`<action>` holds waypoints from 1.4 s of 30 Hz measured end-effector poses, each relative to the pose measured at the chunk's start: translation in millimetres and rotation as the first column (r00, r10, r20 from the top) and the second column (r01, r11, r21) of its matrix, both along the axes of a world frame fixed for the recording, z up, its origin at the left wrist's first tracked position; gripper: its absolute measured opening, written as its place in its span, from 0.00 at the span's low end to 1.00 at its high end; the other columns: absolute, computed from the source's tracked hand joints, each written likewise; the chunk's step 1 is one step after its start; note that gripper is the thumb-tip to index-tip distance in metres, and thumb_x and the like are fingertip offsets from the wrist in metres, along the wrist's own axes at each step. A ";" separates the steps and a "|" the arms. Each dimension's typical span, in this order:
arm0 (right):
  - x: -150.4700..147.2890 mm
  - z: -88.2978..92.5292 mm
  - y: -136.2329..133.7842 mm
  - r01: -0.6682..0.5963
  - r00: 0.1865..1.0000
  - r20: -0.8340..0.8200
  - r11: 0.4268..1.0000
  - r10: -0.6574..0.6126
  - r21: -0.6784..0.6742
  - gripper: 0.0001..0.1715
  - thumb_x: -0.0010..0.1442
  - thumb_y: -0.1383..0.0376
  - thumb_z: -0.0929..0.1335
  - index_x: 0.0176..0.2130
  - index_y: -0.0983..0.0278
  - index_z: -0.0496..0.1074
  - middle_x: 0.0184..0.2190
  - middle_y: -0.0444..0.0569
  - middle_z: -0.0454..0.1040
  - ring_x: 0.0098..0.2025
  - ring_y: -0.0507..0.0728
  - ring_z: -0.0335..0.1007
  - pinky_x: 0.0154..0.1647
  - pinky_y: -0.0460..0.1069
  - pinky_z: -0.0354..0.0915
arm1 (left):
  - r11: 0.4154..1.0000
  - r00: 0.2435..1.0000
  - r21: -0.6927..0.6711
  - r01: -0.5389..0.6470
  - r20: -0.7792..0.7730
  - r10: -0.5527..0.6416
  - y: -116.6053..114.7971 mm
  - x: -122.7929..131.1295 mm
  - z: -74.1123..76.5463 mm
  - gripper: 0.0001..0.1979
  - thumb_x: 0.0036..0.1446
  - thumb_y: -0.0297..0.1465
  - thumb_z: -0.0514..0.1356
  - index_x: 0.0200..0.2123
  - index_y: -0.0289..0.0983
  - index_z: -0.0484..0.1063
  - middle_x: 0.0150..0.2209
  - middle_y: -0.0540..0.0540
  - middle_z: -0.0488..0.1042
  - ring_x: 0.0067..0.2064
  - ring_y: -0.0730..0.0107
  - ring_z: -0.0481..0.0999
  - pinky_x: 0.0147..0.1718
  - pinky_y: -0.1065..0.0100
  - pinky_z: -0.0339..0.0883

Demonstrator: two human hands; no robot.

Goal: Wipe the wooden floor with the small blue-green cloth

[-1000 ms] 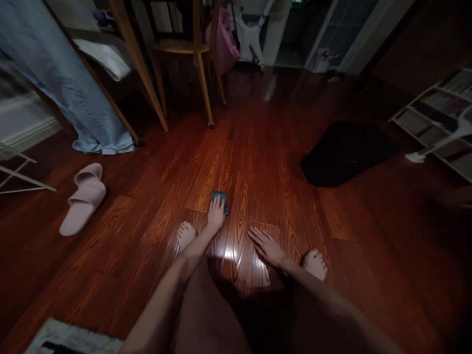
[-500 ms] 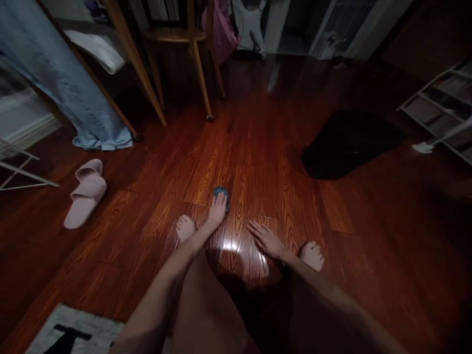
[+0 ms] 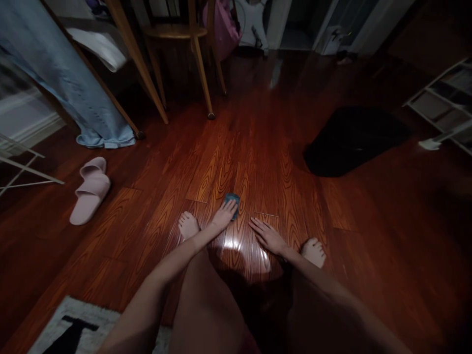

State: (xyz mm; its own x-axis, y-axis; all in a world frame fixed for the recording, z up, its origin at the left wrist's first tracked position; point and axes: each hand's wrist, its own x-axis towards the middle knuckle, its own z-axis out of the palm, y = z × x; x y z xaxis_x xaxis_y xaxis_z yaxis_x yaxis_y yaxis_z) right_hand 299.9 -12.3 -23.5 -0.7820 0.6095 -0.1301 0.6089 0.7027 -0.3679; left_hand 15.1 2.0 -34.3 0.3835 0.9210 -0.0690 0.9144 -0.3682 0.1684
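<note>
My left hand [image 3: 224,215] presses down on a small blue-green folded cloth [image 3: 233,197] on the glossy reddish wooden floor [image 3: 239,147]. Its fingers hold the cloth from above and hide the near part of it. To the right, my right hand [image 3: 269,237] rests palm down on the boards, fingers stretched out and nothing in them. A bright patch of reflected light lies between the two hands. My bare feet stand on either side, the left foot [image 3: 189,225] by the left wrist and the right foot [image 3: 313,252] beyond the right wrist.
A pink slipper [image 3: 90,191] lies at left, below hanging jeans [image 3: 73,83]. A wooden chair [image 3: 177,32] stands at the back. At right are a black object [image 3: 354,140] and a white rack [image 3: 435,110]. A patterned mat [image 3: 99,314] lies at lower left.
My left hand has slid the cloth a little to the right and slightly nearer. The right hand stays in place on the floor. The view has shifted slightly.
</note>
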 end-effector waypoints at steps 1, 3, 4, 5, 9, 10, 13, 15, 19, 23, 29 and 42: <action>0.0 0.2 -0.2 0.001 1.000 0.002 1.000 -0.001 -0.002 0.36 0.70 0.66 0.55 0.73 0.54 0.44 0.74 0.47 0.48 0.75 0.56 0.40 0.73 0.61 0.48 | 0.995 0.995 0.011 -0.097 -0.011 0.097 2.3 -7.2 1.5 0.33 0.62 0.19 0.45 0.70 0.36 0.55 0.72 0.39 0.52 0.73 0.62 0.46 0.69 0.51 0.49; 0.2 0.3 -0.7 0.005 1.000 0.003 1.000 -0.005 -0.003 0.36 0.70 0.66 0.55 0.73 0.55 0.44 0.74 0.47 0.48 0.75 0.56 0.40 0.73 0.61 0.48 | 0.967 0.967 0.045 -0.252 -0.037 0.253 1.9 -19.1 2.8 0.33 0.62 0.18 0.44 0.70 0.33 0.54 0.72 0.35 0.53 0.73 0.58 0.47 0.69 0.48 0.50; 0.3 0.2 -0.8 0.006 1.000 0.001 1.000 -0.006 -0.001 0.36 0.70 0.66 0.55 0.73 0.54 0.44 0.74 0.47 0.48 0.75 0.56 0.40 0.73 0.61 0.47 | 0.957 0.957 0.059 -0.283 -0.051 0.286 -0.7 -22.2 2.8 0.33 0.62 0.18 0.44 0.70 0.32 0.54 0.71 0.34 0.53 0.73 0.57 0.47 0.68 0.48 0.51; 0.5 -0.1 -0.8 0.007 1.000 -0.001 1.000 -0.007 0.001 0.36 0.70 0.66 0.55 0.73 0.54 0.43 0.74 0.47 0.48 0.75 0.56 0.39 0.73 0.61 0.47 | 0.959 0.957 0.067 -0.276 -0.067 0.280 -4.6 -22.6 2.4 0.33 0.62 0.18 0.44 0.70 0.31 0.55 0.71 0.33 0.53 0.73 0.56 0.48 0.68 0.47 0.51; 1.3 -2.5 -0.1 -0.003 1.000 -0.017 1.000 0.004 0.014 0.36 0.70 0.66 0.56 0.73 0.55 0.44 0.74 0.47 0.48 0.75 0.56 0.40 0.73 0.61 0.48 | 0.999 0.992 0.008 0.031 -0.122 -0.030 -20.1 -4.1 0.9 0.31 0.62 0.21 0.49 0.69 0.32 0.57 0.71 0.34 0.54 0.73 0.55 0.49 0.67 0.50 0.54; 1.5 -3.2 0.1 -0.005 1.000 -0.023 1.000 0.005 0.019 0.36 0.70 0.66 0.56 0.73 0.55 0.44 0.74 0.47 0.48 0.75 0.56 0.40 0.73 0.61 0.48 | 0.993 0.986 -0.007 0.114 -0.125 -0.114 -21.5 2.0 1.3 0.31 0.62 0.21 0.50 0.69 0.33 0.57 0.71 0.34 0.54 0.73 0.56 0.50 0.67 0.52 0.54; 1.5 -4.1 0.3 0.003 0.999 -0.040 1.000 -0.002 0.029 0.36 0.70 0.65 0.56 0.73 0.54 0.44 0.74 0.47 0.48 0.75 0.57 0.40 0.73 0.61 0.48 | 0.980 0.973 -0.013 0.198 -0.115 -0.198 -18.0 10.9 4.6 0.31 0.62 0.21 0.51 0.69 0.33 0.58 0.70 0.35 0.57 0.72 0.59 0.52 0.67 0.56 0.55; 1.1 -3.2 0.1 0.008 0.999 -0.039 1.000 -0.007 0.024 0.36 0.71 0.65 0.56 0.74 0.53 0.43 0.74 0.46 0.47 0.75 0.58 0.41 0.72 0.62 0.49 | 0.993 0.988 0.009 0.118 -0.101 -0.117 -11.9 4.7 7.4 0.31 0.61 0.20 0.50 0.68 0.33 0.59 0.70 0.35 0.58 0.72 0.60 0.52 0.67 0.56 0.56; 0.3 0.0 -0.5 0.010 1.000 -0.022 1.000 -0.010 0.005 0.36 0.71 0.64 0.56 0.74 0.52 0.42 0.74 0.46 0.47 0.75 0.58 0.42 0.72 0.62 0.49 | 0.971 0.972 0.089 -0.220 -0.064 0.226 -5.4 -25.1 6.4 0.33 0.60 0.17 0.47 0.69 0.29 0.56 0.70 0.31 0.54 0.72 0.55 0.51 0.67 0.50 0.55; 0.2 1.4 -0.8 0.007 1.000 -0.010 1.000 -0.007 0.001 0.35 0.71 0.64 0.56 0.74 0.53 0.43 0.74 0.47 0.48 0.75 0.57 0.41 0.72 0.61 0.49 | 0.963 0.968 0.120 -0.240 -0.040 0.246 -15.1 -35.3 -0.9 0.35 0.60 0.18 0.46 0.71 0.30 0.52 0.71 0.31 0.51 0.73 0.53 0.49 0.67 0.46 0.53; -0.7 3.2 -0.3 0.003 1.000 -0.025 1.000 -0.003 0.001 0.35 0.71 0.64 0.55 0.74 0.53 0.43 0.74 0.47 0.48 0.75 0.57 0.41 0.72 0.61 0.49 | 0.926 0.926 0.021 0.378 -0.004 -0.378 -18.6 -0.5 -0.4 0.32 0.63 0.21 0.52 0.69 0.40 0.58 0.72 0.44 0.54 0.73 0.66 0.47 0.70 0.59 0.49; 0.1 1.1 0.8 0.010 1.000 -0.016 1.000 -0.010 -0.009 0.35 0.71 0.63 0.56 0.73 0.52 0.44 0.74 0.46 0.49 0.75 0.57 0.41 0.72 0.61 0.50 | 0.985 0.981 0.078 -0.154 0.134 0.143 -26.0 -48.3 -14.2 0.41 0.57 0.18 0.52 0.72 0.39 0.48 0.75 0.40 0.41 0.74 0.52 0.34 0.69 0.42 0.42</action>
State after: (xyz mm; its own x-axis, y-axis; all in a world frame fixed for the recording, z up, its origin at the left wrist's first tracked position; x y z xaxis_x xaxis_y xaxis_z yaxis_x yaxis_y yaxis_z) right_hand 300.0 -11.6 -22.4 -0.7776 0.6165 -0.1233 0.6103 0.6931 -0.3835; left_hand -33.1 -24.0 -48.5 0.2427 0.9685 0.0551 0.9329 -0.2486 0.2606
